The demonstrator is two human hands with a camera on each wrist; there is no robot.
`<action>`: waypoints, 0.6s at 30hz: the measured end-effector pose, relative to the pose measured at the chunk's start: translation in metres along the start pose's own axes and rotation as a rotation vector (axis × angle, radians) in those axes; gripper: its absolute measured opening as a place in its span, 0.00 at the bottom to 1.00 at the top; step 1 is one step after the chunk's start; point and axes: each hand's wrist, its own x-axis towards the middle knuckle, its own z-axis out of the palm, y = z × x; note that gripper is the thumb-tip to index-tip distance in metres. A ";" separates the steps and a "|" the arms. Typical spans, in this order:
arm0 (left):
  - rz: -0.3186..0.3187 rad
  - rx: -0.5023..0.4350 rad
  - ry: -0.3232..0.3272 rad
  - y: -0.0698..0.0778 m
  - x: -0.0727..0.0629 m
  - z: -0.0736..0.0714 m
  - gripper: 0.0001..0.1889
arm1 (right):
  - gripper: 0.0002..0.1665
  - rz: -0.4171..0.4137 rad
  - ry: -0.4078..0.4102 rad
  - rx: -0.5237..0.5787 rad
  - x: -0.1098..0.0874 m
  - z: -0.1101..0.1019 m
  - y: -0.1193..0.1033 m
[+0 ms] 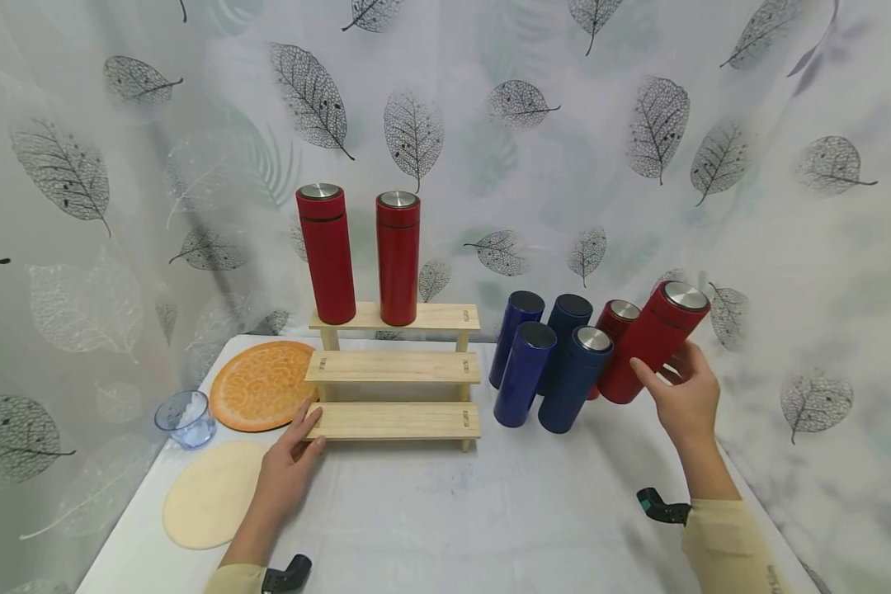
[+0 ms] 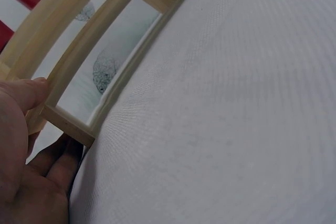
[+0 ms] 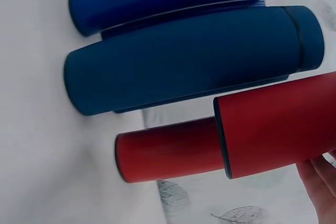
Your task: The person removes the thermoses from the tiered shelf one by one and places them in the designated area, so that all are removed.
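Note:
My right hand [image 1: 686, 400] holds a red thermos flask [image 1: 655, 340] with a silver lid, tilted and lifted off the table. In the right wrist view its dark base faces the table, and my fingers [image 3: 316, 184] show at the right edge. A second red flask [image 3: 168, 153] stands just behind it, partly hidden. My left hand [image 1: 285, 470] grips the left end of the lowest shelf of a three-tier wooden stand [image 1: 393, 421], thumb [image 2: 29, 92] against the wood and other fingers lower at its end. Two red flasks [image 1: 398, 264] stand upright on the top shelf; the lower two shelves are bare.
Several blue flasks [image 1: 521, 371] stand between the stand and the held flask. To the left lie an orange round mat [image 1: 263, 386], a cream round mat [image 1: 214, 495] and a blue-tinted glass [image 1: 186, 419] with white contents. A leaf-print curtain [image 1: 475, 181] hangs behind the white table.

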 end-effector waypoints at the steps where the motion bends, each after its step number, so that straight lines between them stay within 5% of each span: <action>1: -0.001 -0.002 0.000 0.000 0.000 0.000 0.28 | 0.40 0.003 -0.002 -0.007 -0.002 0.001 0.002; 18: 0.005 -0.013 0.003 -0.004 0.000 -0.001 0.28 | 0.42 0.063 -0.021 -0.038 -0.021 0.016 0.027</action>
